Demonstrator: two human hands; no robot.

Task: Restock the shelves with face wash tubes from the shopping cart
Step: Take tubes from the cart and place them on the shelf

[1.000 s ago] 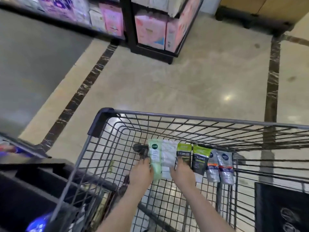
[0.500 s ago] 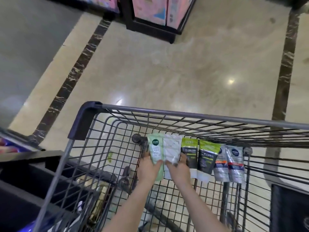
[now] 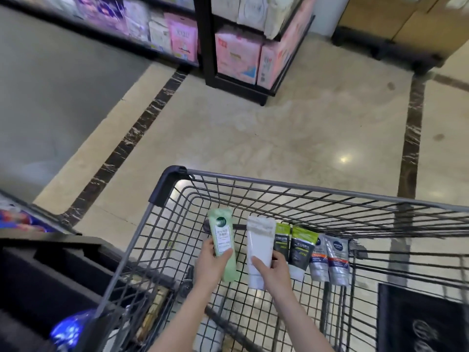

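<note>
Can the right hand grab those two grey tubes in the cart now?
Probably not yet: the right hand already holds the white tube. The grey tubes lie uncovered just beside it, past two black-and-green tubes.

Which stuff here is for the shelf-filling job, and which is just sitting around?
For the job:
- light green tube, held by the left hand
- white tube, held by the right hand
- two black-and-green tubes and two silver tubes in the shopping cart

Just around:
- pink packages on the far shelves
- black mat
</note>
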